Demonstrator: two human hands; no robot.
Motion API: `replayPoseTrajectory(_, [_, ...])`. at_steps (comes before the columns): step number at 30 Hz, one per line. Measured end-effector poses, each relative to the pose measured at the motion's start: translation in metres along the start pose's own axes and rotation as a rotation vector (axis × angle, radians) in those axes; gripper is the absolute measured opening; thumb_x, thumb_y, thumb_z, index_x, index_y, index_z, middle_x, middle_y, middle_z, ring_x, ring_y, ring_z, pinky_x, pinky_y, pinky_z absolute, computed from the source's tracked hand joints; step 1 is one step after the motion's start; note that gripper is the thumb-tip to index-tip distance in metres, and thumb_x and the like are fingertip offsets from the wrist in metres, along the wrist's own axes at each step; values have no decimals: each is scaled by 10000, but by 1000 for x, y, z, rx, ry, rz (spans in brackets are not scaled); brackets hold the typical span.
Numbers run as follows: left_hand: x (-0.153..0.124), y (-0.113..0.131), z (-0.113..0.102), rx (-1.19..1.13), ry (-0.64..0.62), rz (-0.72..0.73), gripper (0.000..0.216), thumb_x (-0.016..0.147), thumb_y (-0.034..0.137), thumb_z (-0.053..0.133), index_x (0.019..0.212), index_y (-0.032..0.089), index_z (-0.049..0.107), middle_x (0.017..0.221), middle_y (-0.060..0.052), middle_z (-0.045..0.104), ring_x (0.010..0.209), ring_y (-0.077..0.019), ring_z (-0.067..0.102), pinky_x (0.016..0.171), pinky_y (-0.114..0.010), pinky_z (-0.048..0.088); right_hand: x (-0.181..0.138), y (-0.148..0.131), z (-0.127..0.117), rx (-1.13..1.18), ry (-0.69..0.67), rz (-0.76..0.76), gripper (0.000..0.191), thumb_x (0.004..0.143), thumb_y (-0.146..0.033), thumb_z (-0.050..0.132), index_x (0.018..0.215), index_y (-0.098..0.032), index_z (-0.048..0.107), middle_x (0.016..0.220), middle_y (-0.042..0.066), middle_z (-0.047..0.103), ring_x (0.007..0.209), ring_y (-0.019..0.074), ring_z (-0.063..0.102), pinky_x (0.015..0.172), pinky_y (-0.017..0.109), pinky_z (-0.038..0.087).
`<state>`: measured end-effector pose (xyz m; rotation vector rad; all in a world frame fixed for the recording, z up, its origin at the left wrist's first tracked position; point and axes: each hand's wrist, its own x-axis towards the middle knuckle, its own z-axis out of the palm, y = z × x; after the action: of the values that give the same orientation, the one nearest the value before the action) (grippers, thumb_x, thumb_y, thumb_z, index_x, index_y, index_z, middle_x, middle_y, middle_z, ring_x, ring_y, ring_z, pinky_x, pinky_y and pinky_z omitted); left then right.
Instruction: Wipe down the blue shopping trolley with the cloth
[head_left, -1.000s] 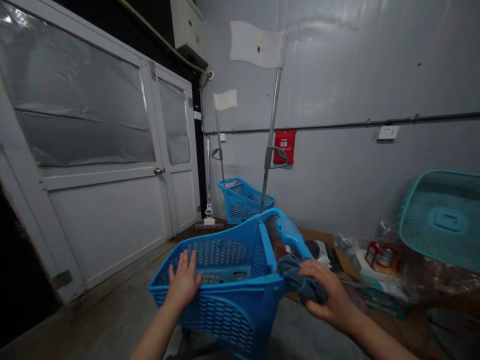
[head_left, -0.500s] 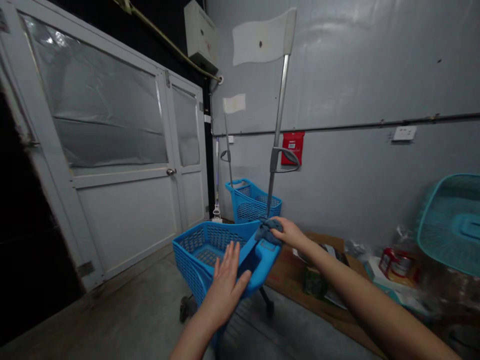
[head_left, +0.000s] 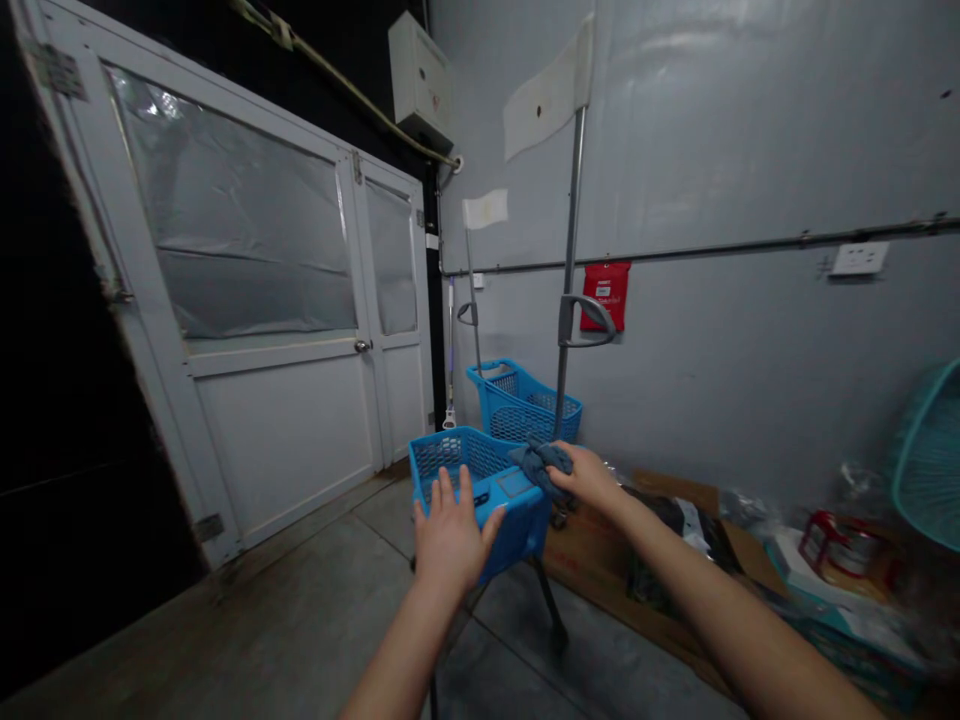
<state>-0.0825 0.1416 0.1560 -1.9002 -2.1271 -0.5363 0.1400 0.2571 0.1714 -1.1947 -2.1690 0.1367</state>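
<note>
A blue plastic shopping cart [head_left: 450, 458] stands on the concrete floor ahead of me, with a metal pole [head_left: 568, 270] and a white flag rising from its back. My left hand [head_left: 448, 532] lies flat with fingers spread against the cart's near end, by its blue handle [head_left: 510, 490]. My right hand [head_left: 586, 476] is closed on a dark grey cloth [head_left: 538, 462], which it presses onto the top of the handle.
A second blue cart [head_left: 525, 402] with its own flag pole stands behind, by the grey wall. White double doors [head_left: 285, 330] fill the left. Flattened cardboard [head_left: 675, 500], bags, tins and a teal basket [head_left: 934, 455] lie along the right.
The cart has rolled away from me and turned, so its handle end faces me. My right hand with the cloth has stayed on the handle; my left hand followed onto the near end.
</note>
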Motion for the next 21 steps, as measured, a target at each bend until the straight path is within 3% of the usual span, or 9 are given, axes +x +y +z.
replayPoseTrajectory(4, [23, -19, -7, 11, -43, 38, 773, 915, 644, 255, 1505, 148, 207, 1570, -201, 167, 1423, -346, 236, 1076, -564, 283, -12, -16, -18, 29, -105, -142, 252, 739, -253, 579, 985, -234, 630, 912, 3, 691, 829, 188, 629, 724, 248, 443])
replayPoseTrajectory(7, [34, -33, -5, 24, -83, 54, 753, 915, 655, 221, 1504, 185, 221, 1572, -171, 184, 1426, -344, 229, 1060, -592, 294, -13, -11, -42, -28, -182, -232, 305, 706, -199, 574, 1003, -229, 636, 933, 14, 691, 836, 193, 630, 750, 264, 456])
replayPoseTrajectory(11, [37, -49, 1, 31, -72, 147, 737, 920, 656, 201, 1498, 202, 240, 1568, -146, 220, 1433, -298, 230, 1105, -560, 241, -26, 8, -61, -100, 8, -134, 341, 766, -253, 555, 1094, -210, 634, 1070, 71, 682, 942, 238, 630, 829, 337, 474])
replayPoseTrajectory(15, [37, -49, 4, 4, -73, 190, 732, 920, 658, 195, 1498, 212, 239, 1569, -135, 216, 1431, -298, 239, 1097, -592, 237, -58, -2, -41, -76, 66, -115, 333, 864, -385, 508, 1131, -228, 630, 1077, 67, 693, 958, 246, 647, 849, 369, 493])
replayPoseTrajectory(21, [37, -43, 0, -42, -139, 185, 746, 907, 684, 194, 1507, 242, 199, 1575, -123, 194, 1426, -318, 246, 1061, -606, 295, -82, -80, 7, -140, 221, -40, 297, 889, -396, 514, 1102, -225, 630, 1051, 95, 682, 943, 270, 643, 828, 391, 507])
